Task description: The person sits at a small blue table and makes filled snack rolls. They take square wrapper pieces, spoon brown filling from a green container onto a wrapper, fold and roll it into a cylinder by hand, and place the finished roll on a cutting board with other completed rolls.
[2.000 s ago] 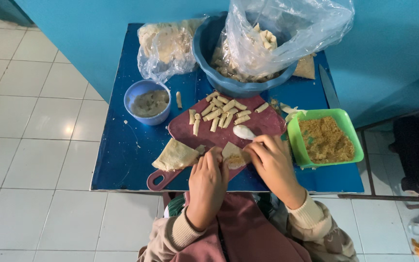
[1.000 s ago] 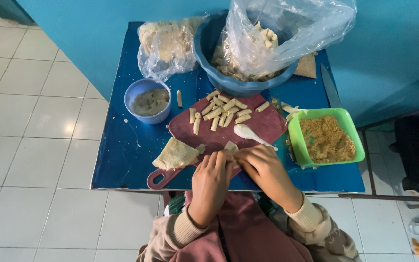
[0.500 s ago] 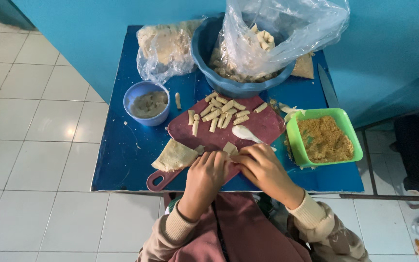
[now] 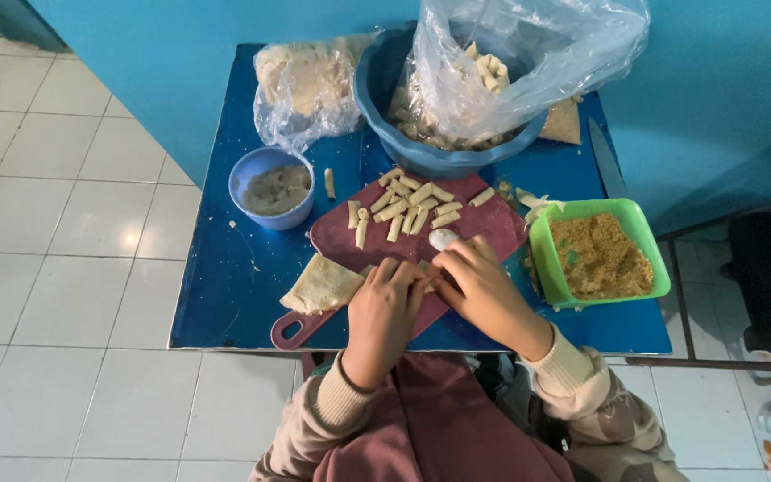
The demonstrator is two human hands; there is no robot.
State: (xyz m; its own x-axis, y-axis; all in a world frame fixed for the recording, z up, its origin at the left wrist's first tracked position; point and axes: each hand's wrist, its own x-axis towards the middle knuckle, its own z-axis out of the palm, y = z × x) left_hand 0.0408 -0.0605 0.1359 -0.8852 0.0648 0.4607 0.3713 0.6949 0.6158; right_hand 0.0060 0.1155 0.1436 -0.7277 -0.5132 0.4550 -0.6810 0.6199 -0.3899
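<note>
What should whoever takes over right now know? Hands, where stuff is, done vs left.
Left hand and right hand: both on a wrapper at the near edge of the red cutting board, fingers curled over it; the grip is hidden.
Done: finished rolls lie on the board; more in the big blue basin.
Left: one flat wrapper beside the left hand.
Filling in the green tub; small blue bowl of paste at left.

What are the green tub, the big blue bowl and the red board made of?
Green tub: likely plastic, bright and slightly see-through at the rim. Blue bowl: probably plastic, smooth even colour. Red board: looks like matte plastic, handle moulded with a hole.
</note>
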